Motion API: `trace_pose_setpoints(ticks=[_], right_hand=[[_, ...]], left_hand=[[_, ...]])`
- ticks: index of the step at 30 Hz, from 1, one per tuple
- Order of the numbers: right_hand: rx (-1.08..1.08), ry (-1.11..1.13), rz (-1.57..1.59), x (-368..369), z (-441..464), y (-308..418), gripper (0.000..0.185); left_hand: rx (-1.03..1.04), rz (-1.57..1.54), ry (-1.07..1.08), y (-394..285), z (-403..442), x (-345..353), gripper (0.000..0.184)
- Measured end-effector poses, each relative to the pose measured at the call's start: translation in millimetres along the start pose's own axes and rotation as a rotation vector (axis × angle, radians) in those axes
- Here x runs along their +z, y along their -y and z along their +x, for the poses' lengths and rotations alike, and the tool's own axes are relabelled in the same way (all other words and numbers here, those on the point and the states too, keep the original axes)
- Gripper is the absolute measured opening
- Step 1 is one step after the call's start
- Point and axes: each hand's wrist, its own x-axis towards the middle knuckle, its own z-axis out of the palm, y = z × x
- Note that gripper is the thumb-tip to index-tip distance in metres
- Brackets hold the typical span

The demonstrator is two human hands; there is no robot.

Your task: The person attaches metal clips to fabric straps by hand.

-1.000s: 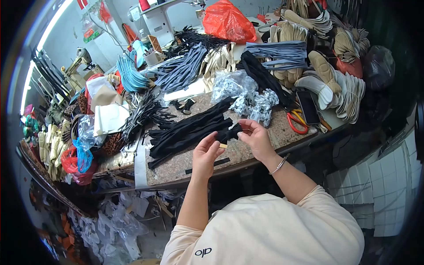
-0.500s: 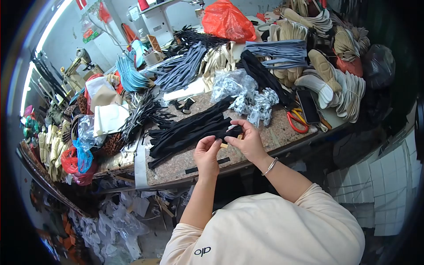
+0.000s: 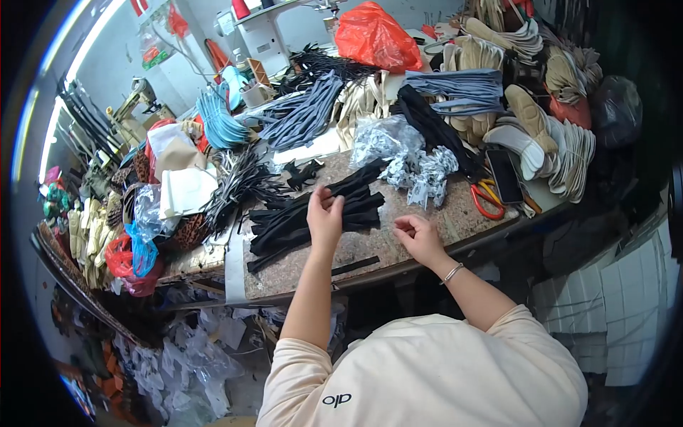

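Observation:
My left hand (image 3: 324, 215) is over a bundle of black fabric strips (image 3: 284, 231) on the speckled tabletop, its fingers bent together; whatever they may hold is hidden. To the right of the bundle, my right hand (image 3: 421, 238) hovers near the front of the table with curled fingers. Anything between those fingertips is too small to make out. Beyond my left hand lies a small pile of short black pieces (image 3: 304, 174). One narrow black strip (image 3: 356, 265) rests along the table's front edge.
Crumpled clear plastic (image 3: 388, 139), red-handled pliers (image 3: 488, 201) and a phone (image 3: 504, 174) lie to the right. Blue-grey strips (image 3: 306, 110), a red plastic bag (image 3: 377, 39) and stacked beige pads (image 3: 565, 160) stand farther back. Thin dark strips (image 3: 245, 178) heap up at left.
My hands were together over the bundle's right end with fingertips pinched; now they are apart. The left has moved up and left, the right a little right and down. The view has shifted slightly.

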Motion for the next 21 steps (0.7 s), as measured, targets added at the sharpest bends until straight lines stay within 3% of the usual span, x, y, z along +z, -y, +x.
trace_pose_setpoints(ticks=[1, 3, 8, 11, 13, 15, 16, 18, 21], right_hand=[[-0.033, -0.005, -0.028, 0, 1, 1, 0.018], [-0.101, -0.006, -0.089, 1, 0, 3, 0.015], [-0.161, -0.015, -0.147, -1, -5, 6, 0.017], [-0.207, -0.070, -0.149, -6, -3, 9, 0.016], [-0.248, -0.150, -0.162, -19, 2, 12, 0.015], [-0.263, -0.378, -0.300, -37, 19, 22, 0.009], [-0.254, -0.387, -0.308, -44, 27, 19, 0.009], [-0.422, -0.574, -0.653, -50, 44, 6, 0.008], [-0.501, -0.504, -0.767, -55, 58, -8, 0.008]], left_hand=[[-0.001, 0.003, 0.015, 9, -2, 1, 0.033], [0.559, 0.542, 0.178, 32, -2, 5, 0.024], [0.579, 0.975, 0.185, 34, -5, 25, 0.020], [0.607, 0.940, 0.213, 26, -5, 14, 0.022], [0.739, 0.677, 0.000, -3, -17, 6, 0.022], [0.767, 0.638, 0.051, -10, -25, 0, 0.029], [0.767, 0.631, 0.064, -7, -33, 1, 0.029], [0.738, 0.817, 0.232, -2, -51, 4, 0.037], [0.721, 0.869, 0.262, 0, -81, 15, 0.045]])
